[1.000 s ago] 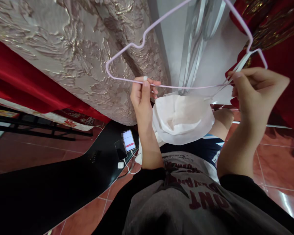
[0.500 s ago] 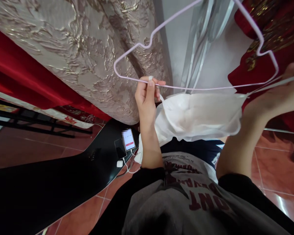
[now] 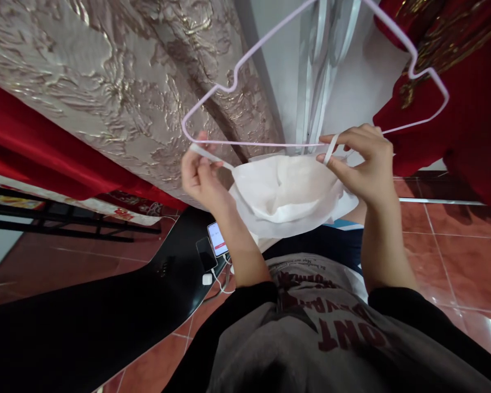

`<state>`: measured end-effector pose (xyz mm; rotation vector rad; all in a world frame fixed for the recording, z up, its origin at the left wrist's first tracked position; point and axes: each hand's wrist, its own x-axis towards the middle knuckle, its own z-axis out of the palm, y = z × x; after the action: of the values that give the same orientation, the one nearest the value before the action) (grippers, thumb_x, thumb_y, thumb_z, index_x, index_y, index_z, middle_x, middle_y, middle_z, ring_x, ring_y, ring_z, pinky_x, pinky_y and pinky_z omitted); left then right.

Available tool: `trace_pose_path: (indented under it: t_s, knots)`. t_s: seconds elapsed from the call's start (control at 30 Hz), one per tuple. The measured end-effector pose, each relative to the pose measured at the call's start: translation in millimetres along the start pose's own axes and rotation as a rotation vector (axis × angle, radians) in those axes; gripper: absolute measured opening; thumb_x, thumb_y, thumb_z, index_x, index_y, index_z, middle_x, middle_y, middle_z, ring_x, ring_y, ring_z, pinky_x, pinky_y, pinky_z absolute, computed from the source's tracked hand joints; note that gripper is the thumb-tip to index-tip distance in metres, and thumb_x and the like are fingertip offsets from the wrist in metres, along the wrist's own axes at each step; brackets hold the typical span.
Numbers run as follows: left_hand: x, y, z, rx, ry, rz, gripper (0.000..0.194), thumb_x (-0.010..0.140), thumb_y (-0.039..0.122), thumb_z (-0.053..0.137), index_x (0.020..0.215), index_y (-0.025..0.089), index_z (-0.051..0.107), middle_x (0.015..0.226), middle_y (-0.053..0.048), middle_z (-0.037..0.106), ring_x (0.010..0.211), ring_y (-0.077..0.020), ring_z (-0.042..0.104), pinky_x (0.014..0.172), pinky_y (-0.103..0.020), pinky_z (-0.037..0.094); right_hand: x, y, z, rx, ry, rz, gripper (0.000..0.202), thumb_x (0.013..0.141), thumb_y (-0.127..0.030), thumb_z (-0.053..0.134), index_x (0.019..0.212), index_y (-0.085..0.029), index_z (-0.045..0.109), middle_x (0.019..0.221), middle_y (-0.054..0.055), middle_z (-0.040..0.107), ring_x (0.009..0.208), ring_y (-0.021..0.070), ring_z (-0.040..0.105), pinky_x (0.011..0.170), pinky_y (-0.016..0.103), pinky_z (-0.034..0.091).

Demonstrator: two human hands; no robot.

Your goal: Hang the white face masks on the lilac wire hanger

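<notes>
A thin lilac hanger [image 3: 265,144] hangs in front of me, its lower bar level with both hands. Just under the bar is a white cloth piece [image 3: 286,185] with narrow straps; its exact kind I cannot make out. My left hand [image 3: 202,172], at the hanger's left end, has its fingers curled on the left strap [image 3: 216,158], which runs taut down to the cloth. At the right part of the bar, my right hand [image 3: 360,155] holds the right strap [image 3: 331,149] between thumb and fingers. Part of the bar is hidden behind that hand.
Heavy beige patterned fabric [image 3: 118,103] hangs at the left, and red cloth [image 3: 462,114] with gold trim at the right. Two phones, one a dark phone [image 3: 205,254], lie with cables and a white charger [image 3: 207,279] on a black surface [image 3: 118,316].
My right hand has come inward from the far right and now holds the strap by the bar. My left hand has shifted left, and the hanger appears further left.
</notes>
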<state>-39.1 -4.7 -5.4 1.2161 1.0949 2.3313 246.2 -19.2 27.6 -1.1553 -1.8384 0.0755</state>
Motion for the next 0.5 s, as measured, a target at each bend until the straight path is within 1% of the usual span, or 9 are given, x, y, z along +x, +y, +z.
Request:
trace_pose_path:
  t_s: [0.03,0.1,0.17,0.23,0.27,0.3,0.37,0.43,0.5]
  knots:
    - [5,-1,-4.3,0.02,0.062,0.072,0.034,0.108,0.01,0.06,0.118,0.034,0.081,0.131,0.004,0.084,0.122,-0.0243,0.079,0.091,-0.041,0.061,-1,0,-2,0.001,0.0,0.0,0.037,0.102,-0.067,0.072,0.106,-0.033,0.087,0.09,0.004,0.08,0.091,0.0261,0.07,0.094,0.048,0.052]
    - [16,2,-8.3,0.028,0.123,0.16,0.026,0.107,0.014,0.069,0.118,0.032,0.083,0.129,0.004,0.085,0.124,-0.024,0.078,0.106,-0.043,0.062,-2,0,-5,0.007,-0.005,-0.01,0.039,0.101,-0.069,0.072,0.109,-0.034,0.086,0.09,0.005,0.08,0.091,0.0262,0.069,0.094,0.048,0.052]
    - [28,10,-6.4,-0.009,0.072,0.181,0.016,0.105,0.023,0.082,0.121,0.027,0.084,0.133,0.0,0.085,0.131,-0.0242,0.076,0.122,-0.044,0.058,-2,1,-7,0.008,-0.015,-0.026,0.042,0.101,-0.071,0.071,0.11,-0.033,0.086,0.091,0.004,0.08,0.09,0.0258,0.069,0.092,0.048,0.05]
    - [41,20,-0.5,-0.052,-0.085,0.163,0.022,0.103,0.027,0.089,0.123,0.022,0.085,0.138,-0.003,0.083,0.139,-0.0256,0.073,0.129,-0.045,0.054,-2,1,-7,0.007,-0.008,-0.048,0.045,0.1,-0.074,0.07,0.111,-0.033,0.086,0.09,0.004,0.079,0.089,0.0253,0.068,0.091,0.047,0.049]
    - [47,25,3.3,-0.053,-0.184,0.14,0.022,0.102,0.024,0.09,0.124,0.02,0.086,0.135,-0.003,0.084,0.138,-0.0264,0.073,0.129,-0.045,0.055,-3,1,-7,0.006,-0.003,-0.057,0.046,0.1,-0.075,0.069,0.111,-0.033,0.086,0.09,0.004,0.079,0.089,0.0251,0.068,0.091,0.046,0.049]
    - [54,31,7.3,-0.03,-0.272,0.108,0.021,0.102,0.017,0.09,0.123,0.019,0.086,0.129,-0.003,0.085,0.132,-0.0264,0.076,0.126,-0.045,0.057,-3,1,-6,0.002,0.003,-0.061,0.047,0.1,-0.076,0.068,0.11,-0.033,0.085,0.09,0.004,0.079,0.089,0.0248,0.067,0.091,0.046,0.048]
    - [67,41,16.1,0.064,-0.399,0.03,0.021,0.101,0.0,0.085,0.115,0.017,0.087,0.11,-0.001,0.084,0.114,-0.0234,0.079,0.118,-0.041,0.06,-5,0,-3,-0.007,0.011,-0.053,0.051,0.1,-0.079,0.066,0.105,-0.031,0.084,0.091,0.004,0.079,0.088,0.0245,0.066,0.092,0.046,0.047]
    - [79,52,25.8,0.153,-0.444,-0.009,0.03,0.098,-0.014,0.078,0.101,0.016,0.085,0.093,0.001,0.076,0.097,-0.0188,0.073,0.109,-0.035,0.06,-6,-2,0,-0.012,0.01,-0.033,0.055,0.099,-0.082,0.064,0.099,-0.03,0.082,0.091,0.004,0.079,0.088,0.0244,0.066,0.093,0.046,0.047]
    - [88,63,35.7,0.208,-0.477,-0.03,0.039,0.093,-0.022,0.074,0.087,0.016,0.08,0.086,0.002,0.068,0.093,-0.0178,0.067,0.106,-0.031,0.057,-7,-3,2,-0.008,0.002,-0.021,0.057,0.098,-0.084,0.063,0.099,-0.03,0.081,0.091,0.004,0.079,0.089,0.0249,0.066,0.094,0.046,0.047]
